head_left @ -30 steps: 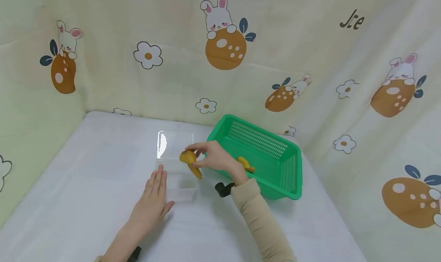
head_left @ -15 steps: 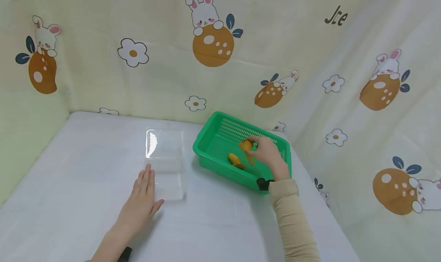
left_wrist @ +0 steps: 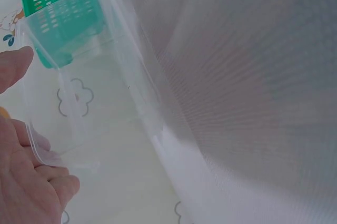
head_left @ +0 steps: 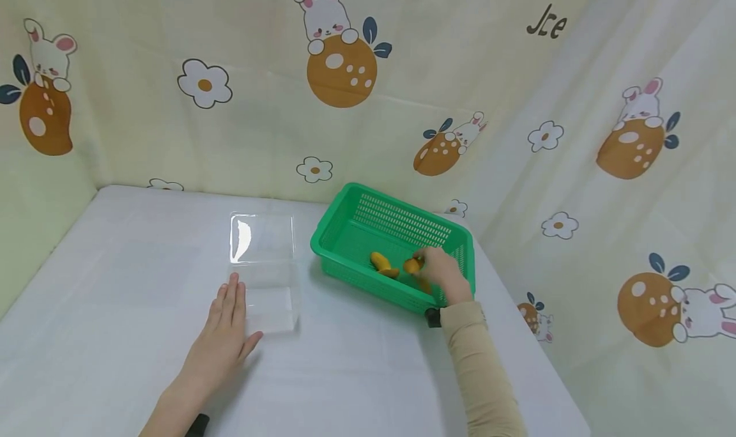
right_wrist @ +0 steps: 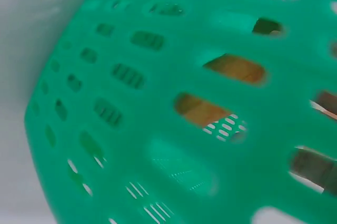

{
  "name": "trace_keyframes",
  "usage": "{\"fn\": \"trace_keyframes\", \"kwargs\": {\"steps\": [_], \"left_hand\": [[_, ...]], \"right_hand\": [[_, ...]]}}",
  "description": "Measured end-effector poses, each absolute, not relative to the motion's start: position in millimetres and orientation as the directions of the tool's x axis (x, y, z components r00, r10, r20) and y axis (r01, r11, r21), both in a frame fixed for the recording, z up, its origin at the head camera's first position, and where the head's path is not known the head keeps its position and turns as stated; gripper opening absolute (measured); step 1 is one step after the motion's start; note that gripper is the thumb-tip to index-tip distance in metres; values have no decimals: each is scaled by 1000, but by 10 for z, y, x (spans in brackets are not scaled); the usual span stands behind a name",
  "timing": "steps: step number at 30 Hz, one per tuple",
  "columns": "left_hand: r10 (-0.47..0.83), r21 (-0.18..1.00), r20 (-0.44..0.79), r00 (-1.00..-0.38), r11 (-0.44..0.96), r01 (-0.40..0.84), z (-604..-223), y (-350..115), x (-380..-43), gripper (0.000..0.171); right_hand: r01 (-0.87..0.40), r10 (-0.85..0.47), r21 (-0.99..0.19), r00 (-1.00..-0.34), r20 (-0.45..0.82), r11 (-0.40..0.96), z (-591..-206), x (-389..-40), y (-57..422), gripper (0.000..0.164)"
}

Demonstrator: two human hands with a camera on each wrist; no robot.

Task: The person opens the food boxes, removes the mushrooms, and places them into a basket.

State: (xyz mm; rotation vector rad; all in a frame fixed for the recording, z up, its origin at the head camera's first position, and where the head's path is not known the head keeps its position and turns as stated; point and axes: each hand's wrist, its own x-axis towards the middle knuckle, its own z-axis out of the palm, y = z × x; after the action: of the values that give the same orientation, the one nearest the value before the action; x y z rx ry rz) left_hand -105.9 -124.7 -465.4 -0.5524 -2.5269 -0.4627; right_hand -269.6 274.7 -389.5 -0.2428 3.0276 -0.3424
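Note:
My right hand (head_left: 444,272) reaches into the green basket (head_left: 356,268) and pinches a yellow mushroom (head_left: 412,266) by its cap, low inside near the front wall. A second yellow mushroom (head_left: 380,262) lies on the basket floor to its left. In the right wrist view the slotted basket wall (right_wrist: 158,171) hides the hand; orange-brown patches show through the slots. My left hand (head_left: 215,344), fingers straight, rests along the left side of a clear plastic box (head_left: 270,309). In the left wrist view its thumb and fingers touch that box's wall (left_wrist: 79,124).
The box's clear lid (head_left: 264,239) lies opened back behind it. A white cloth covers the table (head_left: 345,379). A printed curtain (head_left: 259,137) rises behind the basket and along both sides.
My right hand has carried the mushroom from above the clear box rightward into the basket and lowered it. My left hand keeps its place at the box while the head view shifts.

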Motion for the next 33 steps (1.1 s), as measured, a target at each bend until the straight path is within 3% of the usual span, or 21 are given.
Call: {"fn": "trace_keyframes", "kwargs": {"steps": [11, 17, 24, 27, 33], "left_hand": [[284, 240, 544, -789, 848, 472, -4650, -1201, -1058, 84], [290, 246, 522, -802, 849, 467, -4651, -1213, -1066, 76], [290, 241, 528, -798, 850, 468, -4674, -1211, -1089, 82], [286, 247, 510, -811, 854, 457, -4686, -1200, -1075, 77], [283, 264, 489, -825, 854, 449, -4696, -1162, -1092, 87]], "right_hand": [[-72, -119, -250, -977, -179, 965, -3989, -2618, 2765, 40], [-78, -121, -250, -979, -161, 965, -3943, -2588, 2776, 43], [-167, -181, -232, -983, -39, 958, -3601, -2478, 2659, 38], [-234, -242, -238, -970, -6, 943, -3416, -2350, 2508, 38], [-358, -353, -258, -933, 67, 897, -3236, -2082, 2101, 42]]}}
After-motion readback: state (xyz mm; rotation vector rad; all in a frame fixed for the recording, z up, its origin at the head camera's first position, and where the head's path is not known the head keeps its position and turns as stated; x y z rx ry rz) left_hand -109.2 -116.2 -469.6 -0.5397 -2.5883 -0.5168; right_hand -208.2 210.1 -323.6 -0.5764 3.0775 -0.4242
